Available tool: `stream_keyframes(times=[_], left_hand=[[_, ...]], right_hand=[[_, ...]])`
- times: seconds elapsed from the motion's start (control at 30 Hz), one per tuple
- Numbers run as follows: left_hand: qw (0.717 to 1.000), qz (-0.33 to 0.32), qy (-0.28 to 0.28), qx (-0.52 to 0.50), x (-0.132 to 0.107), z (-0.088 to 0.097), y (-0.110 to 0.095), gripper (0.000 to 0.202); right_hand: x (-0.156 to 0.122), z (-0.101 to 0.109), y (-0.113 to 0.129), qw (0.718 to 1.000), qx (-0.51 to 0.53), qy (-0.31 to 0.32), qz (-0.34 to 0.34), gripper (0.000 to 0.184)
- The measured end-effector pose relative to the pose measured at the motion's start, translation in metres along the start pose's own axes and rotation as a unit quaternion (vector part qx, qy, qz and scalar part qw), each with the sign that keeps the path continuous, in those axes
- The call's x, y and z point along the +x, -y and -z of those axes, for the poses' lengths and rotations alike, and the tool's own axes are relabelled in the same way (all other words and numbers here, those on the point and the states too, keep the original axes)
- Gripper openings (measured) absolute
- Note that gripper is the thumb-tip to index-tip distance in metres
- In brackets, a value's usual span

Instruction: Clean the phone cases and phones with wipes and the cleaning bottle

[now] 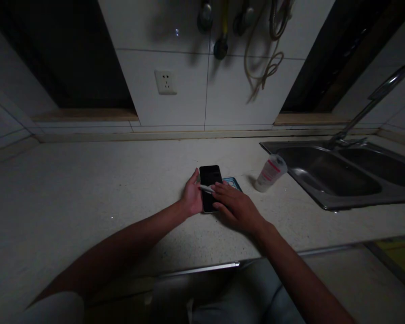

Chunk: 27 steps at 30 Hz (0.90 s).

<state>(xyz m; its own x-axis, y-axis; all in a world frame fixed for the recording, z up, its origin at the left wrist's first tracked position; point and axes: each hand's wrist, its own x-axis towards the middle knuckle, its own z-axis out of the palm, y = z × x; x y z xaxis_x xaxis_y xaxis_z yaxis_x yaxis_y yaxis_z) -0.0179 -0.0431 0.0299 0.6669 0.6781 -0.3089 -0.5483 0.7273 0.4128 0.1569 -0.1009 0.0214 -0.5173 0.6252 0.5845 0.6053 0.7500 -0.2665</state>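
Observation:
A black smartphone [209, 173] is in my left hand [191, 198], which grips it along its left edge, with the thumb up beside it. My right hand [234, 204] lies across the lower right of the phone. Under its fingertips is a small white strip [206, 189], which crosses the dark screen; whether it is paper or cloth I cannot tell. A blue phone case [234, 183] rests on the counter just behind my right hand, partly hidden by it.
A clear plastic cup [272, 173] with red print stands tilted on the pale counter [148, 175], right of my hands. Farther right is a steel double sink [324, 173] with a tall faucet [361, 112]. A socket [166, 83] and hanging hoses [268, 67] are on the tiled wall.

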Motion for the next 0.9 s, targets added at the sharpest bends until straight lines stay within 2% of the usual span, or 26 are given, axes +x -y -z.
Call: stream_keyframes(times=[0.17, 0.3, 0.47, 0.57, 0.7, 0.9], left_hand=[[0.999, -0.034, -0.012, -0.028, -0.001, -0.003, -0.002, 0.077], [0.999, -0.023, -0.019, -0.031, -0.002, -0.007, -0.001, 0.077], [0.999, -0.017, -0.001, -0.031, 0.000, -0.004, -0.002, 0.081], [0.999, -0.012, 0.014, -0.033, 0.001, 0.001, -0.003, 0.083], [0.999, -0.002, 0.008, -0.038, 0.002, 0.003, -0.004, 0.082], [1.000, 0.002, 0.011, -0.019, 0.004, 0.005, -0.004, 0.079]], right_hand=[[0.001, -0.001, 0.012, 0.995, 0.007, -0.010, 0.096, 0.023], [0.003, -0.004, 0.013, 0.991, 0.002, -0.023, 0.131, 0.024], [0.003, -0.009, 0.010, 0.987, 0.012, -0.029, 0.157, 0.025], [0.001, -0.005, 0.006, 0.988, 0.020, -0.042, 0.144, 0.023], [-0.002, 0.006, 0.003, 0.994, 0.022, -0.060, 0.093, 0.017], [-0.006, 0.008, 0.002, 0.999, -0.002, -0.042, 0.012, 0.026]])
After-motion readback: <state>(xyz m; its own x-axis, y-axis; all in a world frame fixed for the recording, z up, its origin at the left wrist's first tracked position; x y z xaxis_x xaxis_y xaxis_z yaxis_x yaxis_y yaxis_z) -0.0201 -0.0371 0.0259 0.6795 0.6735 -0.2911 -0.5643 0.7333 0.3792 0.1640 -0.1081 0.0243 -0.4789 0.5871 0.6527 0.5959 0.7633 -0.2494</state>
